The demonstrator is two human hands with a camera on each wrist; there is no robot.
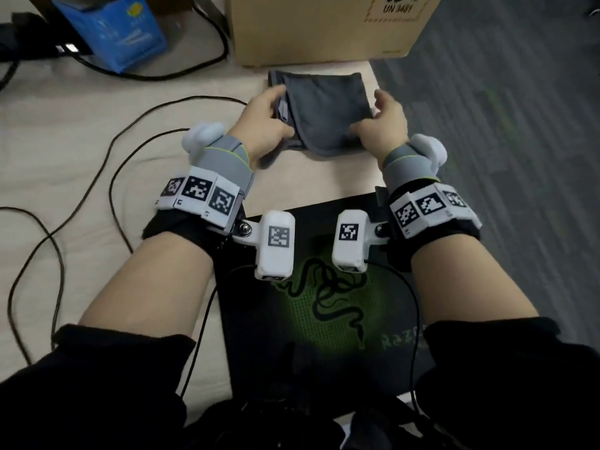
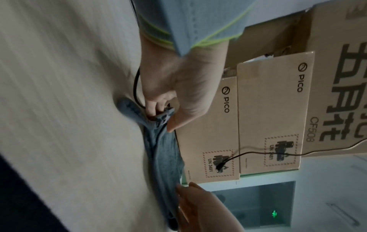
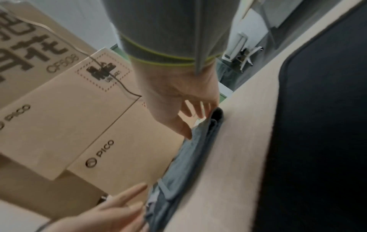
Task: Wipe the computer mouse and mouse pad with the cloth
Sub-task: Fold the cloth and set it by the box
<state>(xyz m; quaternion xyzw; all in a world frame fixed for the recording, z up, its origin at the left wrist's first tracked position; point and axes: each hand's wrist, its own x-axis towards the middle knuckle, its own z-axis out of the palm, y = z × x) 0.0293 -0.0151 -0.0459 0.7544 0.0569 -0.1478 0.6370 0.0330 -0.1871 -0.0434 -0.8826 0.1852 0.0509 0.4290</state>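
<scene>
The grey folded cloth (image 1: 324, 108) lies on the desk (image 1: 81, 151) before the cardboard box (image 1: 324, 27). The left hand (image 1: 266, 121) pinches its left edge; the right hand (image 1: 386, 125) touches the right edge with spread fingers. The cloth looks soft and light, so it is best taken by the edges.

A: Where was everything on the table (image 1: 81, 151)?
B: Cloth (image 1: 324, 102) lay at the far side, just in front of the box (image 1: 324, 27). Mouse pad (image 1: 324, 319) sat nearest the person, w/ bare table btwn it & the cloth.
A: Hands?
B: Left hand (image 1: 266, 125) at the cloth's left edge, right hand (image 1: 386, 125) at its right. Cables (image 1: 113, 151) lay off to the left.
</scene>
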